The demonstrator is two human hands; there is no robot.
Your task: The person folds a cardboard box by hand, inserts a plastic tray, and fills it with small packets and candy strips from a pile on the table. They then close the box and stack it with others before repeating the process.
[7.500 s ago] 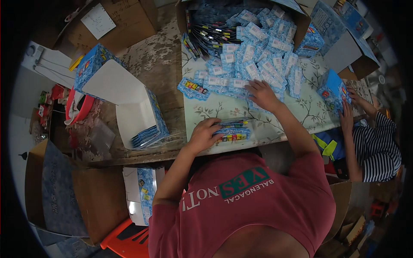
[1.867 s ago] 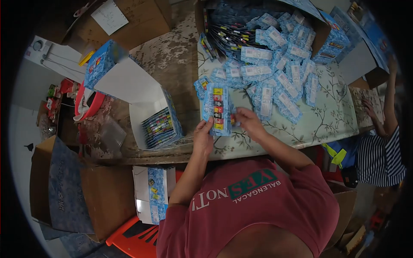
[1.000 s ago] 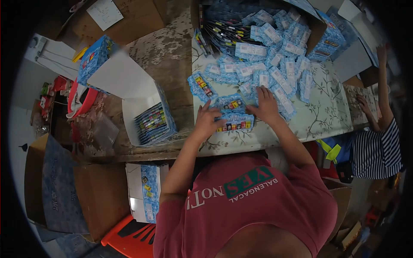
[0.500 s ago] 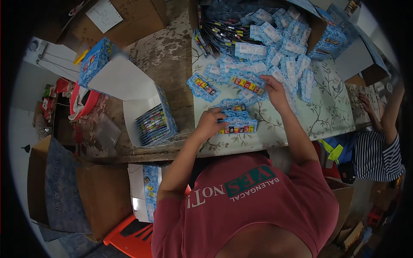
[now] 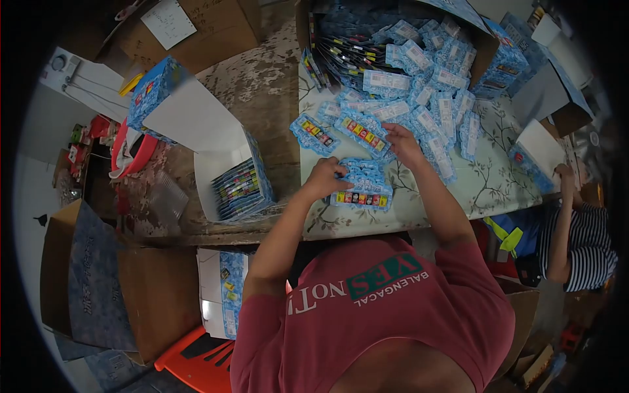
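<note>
My left hand (image 5: 324, 178) is closed on the edge of a small stack of blue blister packs (image 5: 360, 187), which lies on the cloth close to me. A row of coloured pieces shows along the front pack. Just beyond, my right hand (image 5: 403, 145) pinches one end of a single blister pack (image 5: 362, 133), its coloured row facing up. Beside it, to the left, another blister pack (image 5: 314, 134) lies face up on the cloth. A heap of similar packs (image 5: 445, 108), mostly turned back side up, spreads from the large carton (image 5: 483, 56) behind.
An open display box (image 5: 259, 180) filled with upright packs stands on the worn wooden table (image 5: 262, 78) at left. A brown carton (image 5: 223, 29) sits at the back left. At right, a co-worker's hand (image 5: 563, 171) is at a blue-and-white box (image 5: 534, 157). An orange chair (image 5: 187, 350) is below.
My right hand has moved left and slightly down with its pack, bringing it nearer the stack. At right, a blue-and-white box has come into view by the co-worker's hand.
</note>
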